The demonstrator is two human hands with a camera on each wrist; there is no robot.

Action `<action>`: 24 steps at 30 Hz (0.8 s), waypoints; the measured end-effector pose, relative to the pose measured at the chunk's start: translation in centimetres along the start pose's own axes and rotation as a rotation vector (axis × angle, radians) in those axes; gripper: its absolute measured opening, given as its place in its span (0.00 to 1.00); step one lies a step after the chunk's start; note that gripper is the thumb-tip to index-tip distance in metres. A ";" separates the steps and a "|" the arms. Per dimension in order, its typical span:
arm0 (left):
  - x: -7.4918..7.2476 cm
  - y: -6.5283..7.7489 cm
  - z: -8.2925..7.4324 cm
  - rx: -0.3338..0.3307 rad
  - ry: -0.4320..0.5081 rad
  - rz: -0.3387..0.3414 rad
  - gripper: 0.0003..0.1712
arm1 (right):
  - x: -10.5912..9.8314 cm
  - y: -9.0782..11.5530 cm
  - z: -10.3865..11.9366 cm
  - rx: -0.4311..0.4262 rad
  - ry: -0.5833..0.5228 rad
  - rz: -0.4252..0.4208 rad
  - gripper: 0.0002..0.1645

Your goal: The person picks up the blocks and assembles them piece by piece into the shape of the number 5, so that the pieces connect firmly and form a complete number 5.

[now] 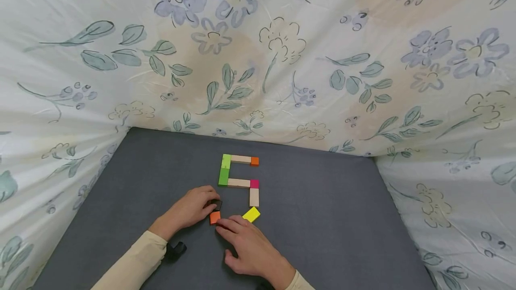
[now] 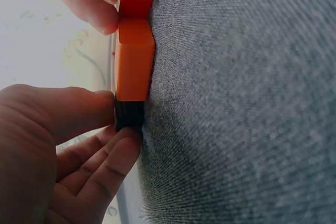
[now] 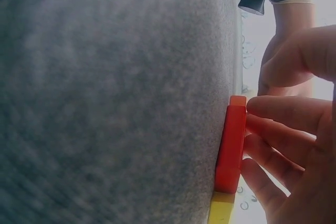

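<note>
My left hand (image 1: 194,207) pinches a black block (image 2: 129,115) between thumb and fingers. The black block lies end to end with an orange block (image 2: 135,72), also seen in the head view. Beyond the orange one comes a red block (image 3: 230,145), which my right hand (image 1: 250,245) covers in the head view. The extended fingers (image 3: 270,163) of my right hand touch the red block's side, with the thumb held apart from it. A yellow block (image 1: 252,213) sits at the red block's other end, slanting up toward a plain wooden block (image 1: 254,198).
Further back, green blocks (image 1: 224,176), plain wooden blocks (image 1: 238,183), a magenta block (image 1: 254,184) and a small orange block (image 1: 255,161) continue the figure. They lie on a dark grey cloth surface (image 1: 330,209). Flowered fabric (image 1: 258,66) hangs behind and at both sides.
</note>
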State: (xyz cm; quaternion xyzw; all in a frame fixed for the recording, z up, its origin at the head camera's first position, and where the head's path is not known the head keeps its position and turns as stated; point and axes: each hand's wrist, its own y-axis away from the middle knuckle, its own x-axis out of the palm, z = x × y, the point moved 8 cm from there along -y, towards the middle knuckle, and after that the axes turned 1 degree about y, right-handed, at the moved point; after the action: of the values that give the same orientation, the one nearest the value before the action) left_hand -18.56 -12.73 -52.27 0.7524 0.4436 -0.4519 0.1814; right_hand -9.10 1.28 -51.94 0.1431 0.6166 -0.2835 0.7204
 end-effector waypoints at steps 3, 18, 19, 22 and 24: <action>0.0 0.0 0.0 -0.003 0.008 -0.001 0.10 | 0.0 0.0 0.0 0.001 -0.002 0.002 0.32; -0.1 0.3 0.3 -0.031 0.019 -0.013 0.10 | 0.2 0.1 -0.1 -0.006 -0.022 -0.006 0.33; -0.1 0.3 0.4 -0.035 0.023 -0.014 0.11 | 0.1 0.2 -0.1 -0.007 -0.026 -0.011 0.33; -0.1 0.4 0.7 -0.049 0.022 -0.031 0.13 | -0.3 0.3 -0.2 -0.003 -0.059 -0.039 0.33; -0.3 0.5 0.9 -0.061 0.019 -0.050 0.16 | -1.0 0.3 -0.5 0.007 -0.092 -0.069 0.33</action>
State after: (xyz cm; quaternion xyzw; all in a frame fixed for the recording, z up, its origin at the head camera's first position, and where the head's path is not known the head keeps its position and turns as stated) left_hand -18.68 -13.72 -52.57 0.7396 0.4775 -0.4353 0.1885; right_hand -9.36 2.02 -51.12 0.1109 0.5863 -0.3164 0.7374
